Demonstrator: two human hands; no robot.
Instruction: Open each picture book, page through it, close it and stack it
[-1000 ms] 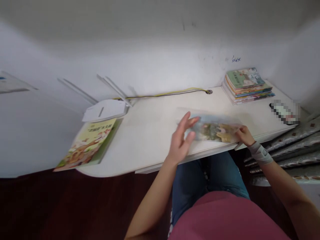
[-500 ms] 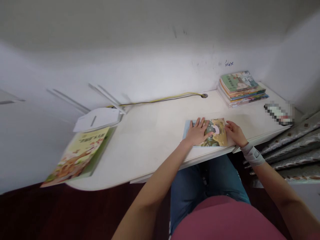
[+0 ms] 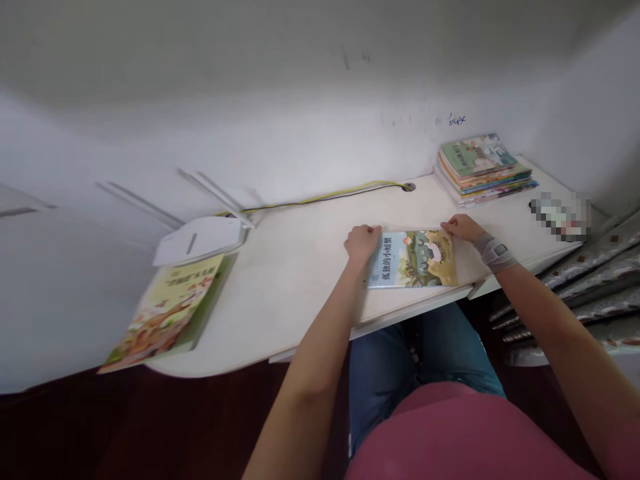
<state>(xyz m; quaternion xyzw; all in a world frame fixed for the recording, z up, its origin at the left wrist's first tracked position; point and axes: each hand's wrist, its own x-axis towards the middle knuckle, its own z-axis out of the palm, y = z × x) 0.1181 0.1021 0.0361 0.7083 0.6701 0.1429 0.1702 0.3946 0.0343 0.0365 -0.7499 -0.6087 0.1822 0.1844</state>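
A picture book [image 3: 413, 261] with a blue, green and tan cover lies sideways near the front edge of the white desk [image 3: 300, 267]. My left hand [image 3: 363, 243] is closed at the book's far left corner, its fingertips meeting the edge. At the far right corner, my right hand [image 3: 461, 227] pinches the cover's edge between thumb and fingers. A grey band with a small dark face circles my right wrist.
A stack of thin books [image 3: 483, 172] stands at the back right, near a pixelated phone-like object [image 3: 560, 217]. To the left sit a white router [image 3: 200, 240] and yellow-green books [image 3: 170, 307] overhanging the edge. Cables [image 3: 325, 196] run along the wall. Patterned curtain fabric [image 3: 590, 287] hangs right.
My left hand has lifted off the middle of the cover and moved to its far left corner, closing. The right hand has slid up from the right side to the far right corner.
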